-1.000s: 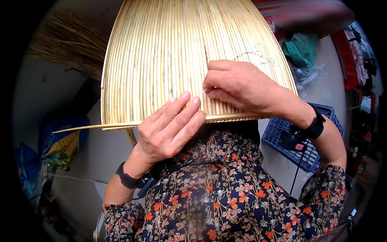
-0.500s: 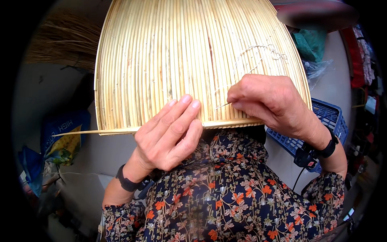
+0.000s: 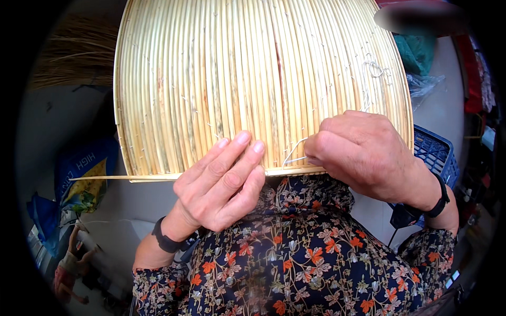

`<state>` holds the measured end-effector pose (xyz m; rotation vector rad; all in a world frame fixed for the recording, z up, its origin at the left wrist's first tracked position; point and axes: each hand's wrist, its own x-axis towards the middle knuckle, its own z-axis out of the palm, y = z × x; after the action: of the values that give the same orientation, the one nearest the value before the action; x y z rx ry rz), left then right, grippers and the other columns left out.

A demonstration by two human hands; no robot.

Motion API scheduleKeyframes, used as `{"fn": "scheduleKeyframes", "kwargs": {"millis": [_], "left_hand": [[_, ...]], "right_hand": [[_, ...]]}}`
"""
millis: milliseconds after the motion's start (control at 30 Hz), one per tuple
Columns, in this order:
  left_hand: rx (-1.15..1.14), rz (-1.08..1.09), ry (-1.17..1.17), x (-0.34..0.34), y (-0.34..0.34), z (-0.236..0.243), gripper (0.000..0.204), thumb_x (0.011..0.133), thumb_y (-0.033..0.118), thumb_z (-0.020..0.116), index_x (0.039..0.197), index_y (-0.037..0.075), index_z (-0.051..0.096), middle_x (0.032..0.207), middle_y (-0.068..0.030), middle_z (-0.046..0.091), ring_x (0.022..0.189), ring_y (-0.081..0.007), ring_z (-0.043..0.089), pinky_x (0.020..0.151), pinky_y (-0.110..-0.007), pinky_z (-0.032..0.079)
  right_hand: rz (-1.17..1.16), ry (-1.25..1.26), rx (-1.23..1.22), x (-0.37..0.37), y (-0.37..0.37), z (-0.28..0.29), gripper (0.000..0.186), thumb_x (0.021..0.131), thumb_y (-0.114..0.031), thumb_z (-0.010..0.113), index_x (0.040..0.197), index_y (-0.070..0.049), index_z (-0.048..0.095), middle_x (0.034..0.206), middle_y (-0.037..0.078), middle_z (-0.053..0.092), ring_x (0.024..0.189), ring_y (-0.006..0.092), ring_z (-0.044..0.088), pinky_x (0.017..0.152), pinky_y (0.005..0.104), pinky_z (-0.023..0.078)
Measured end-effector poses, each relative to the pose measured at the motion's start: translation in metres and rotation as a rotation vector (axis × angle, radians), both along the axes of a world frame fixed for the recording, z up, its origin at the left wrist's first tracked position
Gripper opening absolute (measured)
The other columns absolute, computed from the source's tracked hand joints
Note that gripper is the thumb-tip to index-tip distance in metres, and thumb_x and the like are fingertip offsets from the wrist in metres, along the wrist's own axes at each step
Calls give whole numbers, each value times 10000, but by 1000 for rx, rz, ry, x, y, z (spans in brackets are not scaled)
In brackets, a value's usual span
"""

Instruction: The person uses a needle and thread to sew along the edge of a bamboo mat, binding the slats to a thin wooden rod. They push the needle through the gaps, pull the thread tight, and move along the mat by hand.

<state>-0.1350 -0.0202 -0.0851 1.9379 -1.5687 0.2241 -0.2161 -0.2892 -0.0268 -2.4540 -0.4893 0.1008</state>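
Note:
A curved panel of pale stalks [image 3: 237,79] laid side by side spreads in front of me, edged by a thin stalk strip [image 3: 153,178] whose tapered end juts out at left. My left hand [image 3: 219,181] lies over the near edge, fingers stretched flat on the stalks. Close to the same edge, my right hand [image 3: 363,152] is closed in a pinch on white thread. A small loop of this thread [image 3: 289,154] shows between the fingertips and the edge; more lies tangled on the panel farther up. No needle shows now; the closed fingers may hide it.
At the right stands a blue plastic crate [image 3: 435,152], with a green bag [image 3: 416,52] and clear plastic beyond it. A bundle of dry stalks [image 3: 74,50] lies far left, above a blue and yellow sack [image 3: 87,174]. A person [image 3: 68,263] is at the lower left.
My right hand has shifted slightly right and down. The needle tip seen earlier is out of sight, and a thread loop now shows at its fingertips. A person has appeared at lower left.

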Motion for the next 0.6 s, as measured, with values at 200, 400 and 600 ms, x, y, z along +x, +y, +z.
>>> {"fn": "scheduleKeyframes", "kwargs": {"millis": [200, 400, 600], "left_hand": [[-7, -8, 20, -6, 4, 7, 109, 897, 10, 804, 941, 25, 705, 1101, -206, 819, 1101, -393, 798, 936, -477, 674], [-13, 1, -38, -6, 5, 3, 90, 906, 74, 767, 904, 94, 680, 1118, -144, 832, 1098, -326, 807, 990, -422, 644], [11, -3, -26, -8, 7, 5, 73, 909, 81, 757, 911, 93, 685, 1145, -149, 826, 1113, -327, 802, 1008, -429, 636]], "right_hand": [[113, -12, -74, -6, 1, 18, 220, 773, -101, 769, 987, -76, 726, 691, 8, 550, 563, 204, 568, 541, 350, 437], [159, -34, -43, -6, 4, 21, 246, 796, -164, 738, 1019, -60, 730, 691, -10, 522, 569, 174, 555, 532, 330, 432], [168, -41, -22, -5, 8, 20, 250, 789, -173, 727, 1009, -54, 708, 688, -9, 501, 578, 173, 556, 532, 334, 435]]}}
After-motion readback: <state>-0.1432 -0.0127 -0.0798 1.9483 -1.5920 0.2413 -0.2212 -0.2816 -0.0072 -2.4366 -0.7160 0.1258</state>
